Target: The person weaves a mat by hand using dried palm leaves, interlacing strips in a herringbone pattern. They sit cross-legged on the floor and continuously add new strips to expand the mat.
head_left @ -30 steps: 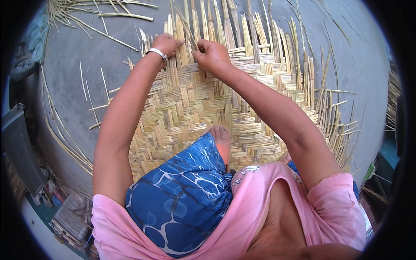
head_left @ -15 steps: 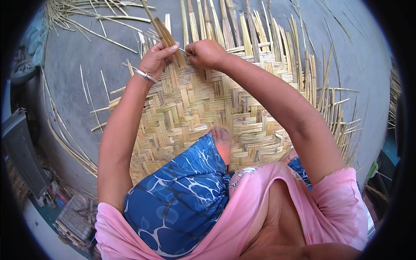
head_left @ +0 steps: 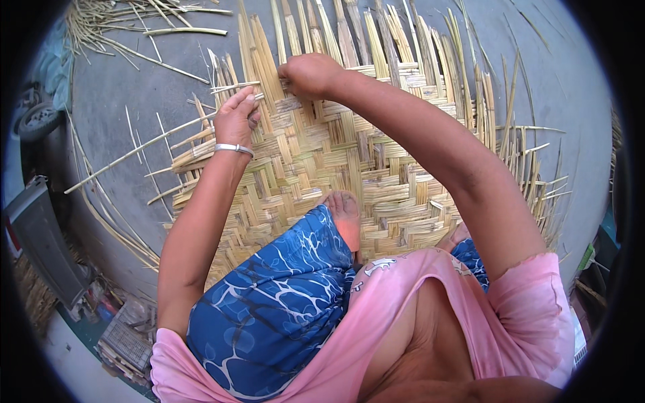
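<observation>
Both hands are up at the far edge of the woven bamboo mat (head_left: 322, 168), which lies flat on the grey floor (head_left: 121, 101) under the person's knees. The left hand (head_left: 235, 117) has its grip closed in a pinch around a thin loose strip (head_left: 232, 86), thumb and fingers curled tight on it. That strip runs crosswise, left to right, its long axis pointing straight at the right hand (head_left: 310, 72). The right hand is a closed fist, knuckles up, pressing down on the mat's upright strips (head_left: 349, 40) at the working edge; what exactly it has hold of underneath, I cannot tell. So the strip lies between the two hands, just beside the right fist, and square across the uprights that fan away from the person. The left hand is the one on the strip's free length; the right sits at its leading end. A silver bangle (head_left: 234, 148) rides the left wrist. Spare splints (head_left: 121, 27) lie scattered well apart, upper left.
</observation>
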The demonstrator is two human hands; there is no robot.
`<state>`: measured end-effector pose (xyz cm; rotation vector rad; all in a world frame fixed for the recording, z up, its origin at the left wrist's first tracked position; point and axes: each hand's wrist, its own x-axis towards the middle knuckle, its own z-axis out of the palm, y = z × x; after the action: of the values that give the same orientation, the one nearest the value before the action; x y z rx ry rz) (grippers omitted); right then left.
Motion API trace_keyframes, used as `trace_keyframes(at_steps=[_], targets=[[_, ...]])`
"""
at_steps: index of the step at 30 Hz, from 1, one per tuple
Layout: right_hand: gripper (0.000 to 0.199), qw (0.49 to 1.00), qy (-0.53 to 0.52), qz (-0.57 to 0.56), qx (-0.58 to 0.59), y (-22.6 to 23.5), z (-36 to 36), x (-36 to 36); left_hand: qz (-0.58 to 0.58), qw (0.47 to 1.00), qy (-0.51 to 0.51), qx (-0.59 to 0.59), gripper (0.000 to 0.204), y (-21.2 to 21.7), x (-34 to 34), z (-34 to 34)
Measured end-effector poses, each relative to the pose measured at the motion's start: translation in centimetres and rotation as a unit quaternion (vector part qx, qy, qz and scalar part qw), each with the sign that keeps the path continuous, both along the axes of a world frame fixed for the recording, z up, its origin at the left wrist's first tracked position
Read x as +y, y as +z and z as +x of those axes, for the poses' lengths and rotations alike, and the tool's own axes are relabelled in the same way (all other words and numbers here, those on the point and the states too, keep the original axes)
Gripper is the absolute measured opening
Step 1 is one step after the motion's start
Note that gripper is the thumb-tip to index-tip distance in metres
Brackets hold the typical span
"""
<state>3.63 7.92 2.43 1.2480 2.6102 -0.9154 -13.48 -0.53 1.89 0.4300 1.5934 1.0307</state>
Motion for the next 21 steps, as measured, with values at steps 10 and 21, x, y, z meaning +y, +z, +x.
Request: trace_keyframes(at_steps=[10, 21], targets=[[0.037, 0.951, -0.101, 0.227, 0.185, -0.4, 7.9, -3.9, 0.105, 0.876, -0.259, 0.393, 0.023, 1.3, 1.3, -1.3], [0.047, 0.938, -0.185, 0.293, -0.004, -2.5, 13.1, -7.7, 0.020, 0.741, -0.494, 0.454, 0.036, 0.6, 5.7, -3.3]])
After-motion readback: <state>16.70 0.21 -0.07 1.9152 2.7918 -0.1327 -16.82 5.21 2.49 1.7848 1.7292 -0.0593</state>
